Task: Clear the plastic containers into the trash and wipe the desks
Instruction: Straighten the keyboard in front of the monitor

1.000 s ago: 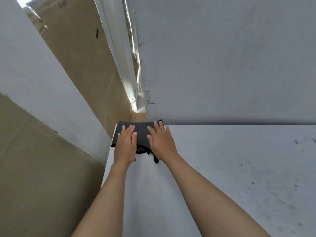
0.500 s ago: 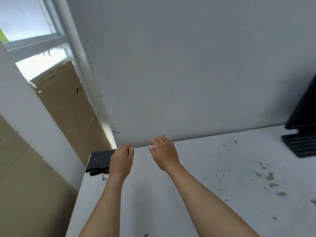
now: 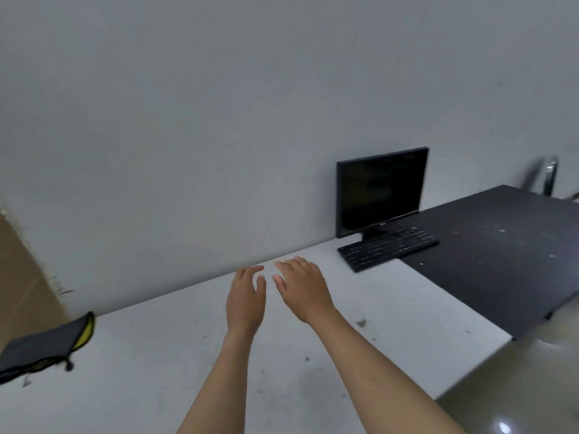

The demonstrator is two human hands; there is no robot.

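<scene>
A person's left hand point(image 3: 246, 297) and right hand point(image 3: 302, 288) hover empty, fingers loosely spread, over a stained white desk point(image 3: 313, 355). The dark folded cloth point(image 3: 44, 346) lies well left of the left hand; it looks soft and light, probably best pinched by an edge.

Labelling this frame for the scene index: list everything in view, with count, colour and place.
white desk: 1, white with dark specks, foreground, against the wall
black desk: 1, black, abutting the white desk's right end
monitor: 1, black, screen dark, at the wall where the desks meet
keyboard: 1, black, in front of the monitor
pouch: 1, dark grey with yellow lining, white desk's left end
chair frame: 1, metal, blurred, behind the black desk
cardboard: brown, far left
left hand: open, over the white desk
right hand: open, beside it
</scene>
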